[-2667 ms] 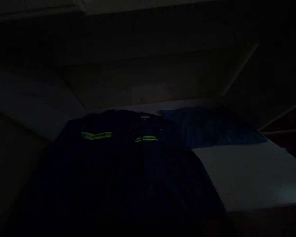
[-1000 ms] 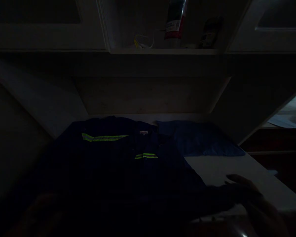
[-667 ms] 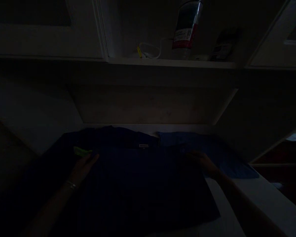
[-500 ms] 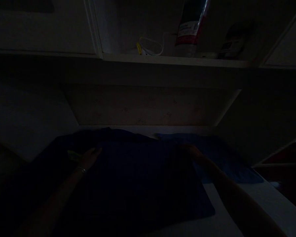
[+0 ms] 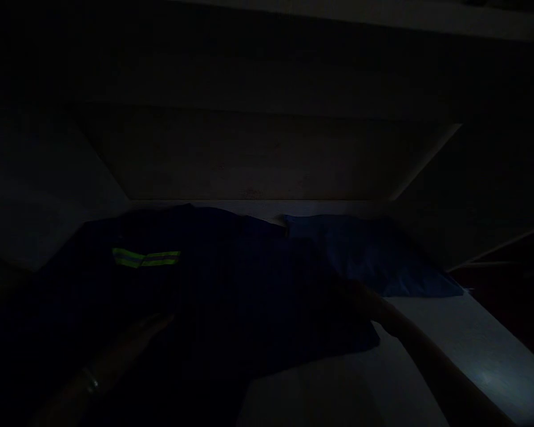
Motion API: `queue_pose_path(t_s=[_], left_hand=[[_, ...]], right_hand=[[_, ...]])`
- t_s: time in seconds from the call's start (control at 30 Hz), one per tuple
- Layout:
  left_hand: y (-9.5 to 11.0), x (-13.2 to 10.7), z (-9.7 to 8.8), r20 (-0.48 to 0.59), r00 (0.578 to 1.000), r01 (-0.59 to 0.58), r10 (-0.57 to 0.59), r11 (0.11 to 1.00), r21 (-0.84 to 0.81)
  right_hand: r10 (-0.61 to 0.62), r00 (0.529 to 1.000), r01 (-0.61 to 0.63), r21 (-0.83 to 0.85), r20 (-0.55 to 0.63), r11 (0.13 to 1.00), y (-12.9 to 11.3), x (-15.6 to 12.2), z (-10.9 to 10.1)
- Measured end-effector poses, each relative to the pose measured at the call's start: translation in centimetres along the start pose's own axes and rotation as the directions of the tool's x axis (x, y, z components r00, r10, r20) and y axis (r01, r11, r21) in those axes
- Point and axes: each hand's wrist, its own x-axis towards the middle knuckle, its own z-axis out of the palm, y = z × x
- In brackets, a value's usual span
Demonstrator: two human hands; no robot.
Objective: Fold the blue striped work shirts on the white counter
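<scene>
A dark navy garment lies spread across the white surface, with a yellow-green and grey reflective strip on its left part. My left hand, a bracelet at its wrist, is at the garment below the strip; its fingers are lost in the dark. On the garment's right side is my right hand, near the loose edge. Darkness hides whether its fingers grip the cloth. Past that hand, a second, lighter blue cloth lies flat against the back.
A pale shelf edge runs overhead. Behind the cloths stands a back panel, with side walls at both ends. The white surface shows at the lower right. Everything is very dimly lit.
The view has tipped downward, so the shelf's contents are out of sight. My left hand has moved toward me, uncovering the reflective strip. The garment's lower edge has shifted, baring more white surface.
</scene>
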Motion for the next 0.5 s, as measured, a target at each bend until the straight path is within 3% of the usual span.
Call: queue_pose_path(t_s=[0.07,0.17,0.23,0.3,0.4,0.5], left_hand=[[0.2,-1.4,1.2,-0.001,0.997,0.072,-0.072,0.997,0.013],[1.7,-2.4,3.2,0.028,0.985,0.169,-0.168,0.985,-0.025],[2.9,-2.5,4.1,0.078,0.983,0.169,-0.164,0.984,-0.06],[3.6,-2.4,4.4,0.082,0.985,0.159,-0.152,0.984,-0.084],[3.5,-2.4,4.3,0.065,0.996,0.065,-0.055,0.985,-0.163],[2.8,-2.6,4.3,0.028,0.988,-0.141,0.152,0.962,-0.233]], right_hand=[[-0.02,0.999,0.021,0.034,-0.03,0.999,0.8,-1.3,0.4],[0.056,0.996,-0.068,0.19,0.065,0.98,1.0,-2.8,1.3],[0.085,0.985,-0.124,0.274,0.149,0.954,0.4,-3.6,1.8],[0.024,0.977,-0.097,0.34,0.212,0.935,-0.7,-4.2,2.1],[-0.087,0.947,-0.063,0.444,0.31,0.894,-2.6,-4.7,2.2],[-0.056,0.952,-0.116,0.525,0.3,0.843,-4.1,-4.6,2.1]])
